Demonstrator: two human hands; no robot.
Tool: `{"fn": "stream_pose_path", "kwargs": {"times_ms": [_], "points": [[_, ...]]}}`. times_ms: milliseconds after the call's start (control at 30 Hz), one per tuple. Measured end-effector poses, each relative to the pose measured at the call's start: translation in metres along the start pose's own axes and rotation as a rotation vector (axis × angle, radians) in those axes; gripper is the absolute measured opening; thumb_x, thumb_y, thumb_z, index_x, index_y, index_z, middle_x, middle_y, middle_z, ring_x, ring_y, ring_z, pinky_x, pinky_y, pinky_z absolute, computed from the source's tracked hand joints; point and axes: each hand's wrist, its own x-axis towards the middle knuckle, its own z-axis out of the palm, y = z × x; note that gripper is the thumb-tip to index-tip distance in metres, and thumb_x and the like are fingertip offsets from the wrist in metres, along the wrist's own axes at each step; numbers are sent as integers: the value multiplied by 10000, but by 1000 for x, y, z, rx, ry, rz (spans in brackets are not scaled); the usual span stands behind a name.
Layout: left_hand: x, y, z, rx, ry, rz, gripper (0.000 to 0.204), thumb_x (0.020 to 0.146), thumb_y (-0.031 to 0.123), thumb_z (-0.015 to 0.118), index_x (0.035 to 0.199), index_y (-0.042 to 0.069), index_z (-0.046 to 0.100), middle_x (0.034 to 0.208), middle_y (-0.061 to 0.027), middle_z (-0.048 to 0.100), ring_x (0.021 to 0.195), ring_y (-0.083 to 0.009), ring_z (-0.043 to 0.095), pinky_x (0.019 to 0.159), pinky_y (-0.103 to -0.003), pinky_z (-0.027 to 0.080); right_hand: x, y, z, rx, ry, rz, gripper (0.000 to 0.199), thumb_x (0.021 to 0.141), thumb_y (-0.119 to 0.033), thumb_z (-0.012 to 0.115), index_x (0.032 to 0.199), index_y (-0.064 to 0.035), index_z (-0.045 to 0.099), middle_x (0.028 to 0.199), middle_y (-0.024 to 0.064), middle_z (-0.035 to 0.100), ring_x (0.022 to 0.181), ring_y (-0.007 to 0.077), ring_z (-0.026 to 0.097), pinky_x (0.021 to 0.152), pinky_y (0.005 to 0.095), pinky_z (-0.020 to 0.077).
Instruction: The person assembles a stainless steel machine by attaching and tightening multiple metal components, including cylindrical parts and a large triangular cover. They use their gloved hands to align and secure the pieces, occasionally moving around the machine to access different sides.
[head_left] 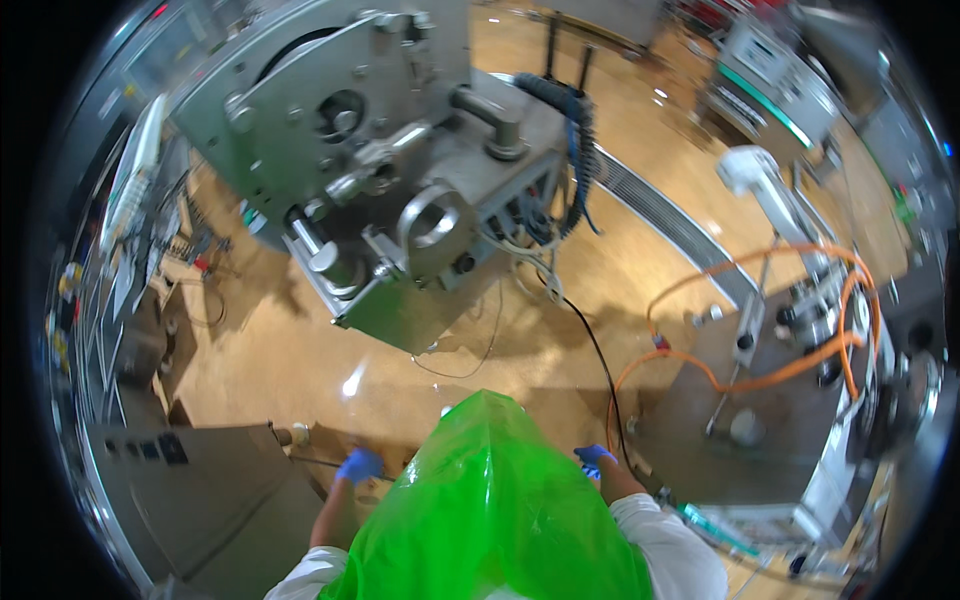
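Observation:
My left hand (360,465), in a blue glove, hangs low beside the green plastic apron (485,500) I wear. It is blurred and its fingers cannot be made out; the nearest thing is a grey metal cabinet (215,510) to its left. On the apron's other side, my right hand (597,456), also blue-gloved, is closed, with a small blue and white patch just below the fingers. What it holds, if anything, is too small to tell. A black cable (592,345) runs down the floor close by that hand.
Ahead stands a large steel machine (430,180) with rods, a ring and cables. At right, an orange hose (700,270) loops over a steel machine (770,430). A drain grate (670,215) crosses the wet tan floor (290,350). Metal racks line the left.

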Motion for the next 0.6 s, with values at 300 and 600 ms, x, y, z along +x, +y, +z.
{"fn": "stream_pose_path", "kwargs": {"times_ms": [300, 600], "points": [[40, 6, 48, 87, 139, 226, 176, 723, 263, 615, 771, 109, 687, 763, -148, 658, 782, -263, 664, 677, -394, 515, -1, 9, -6, 111, 550, -317, 491, 879, -485, 511, 816, -14, 636, 686, 123, 639, 627, 267, 629, 612, 390, 497], [96, -9, -61, -1427, 395, -238, 203, 828, 111, 515, 870, 22, 693, 753, -131, 664, 660, -210, 639, 655, -312, 521, -34, -55, -20, 143, 520, -537, 483, 864, -468, 554, 991, -8, 629, 910, 170, 640, 850, 281, 611, 775, 379, 470]]}}
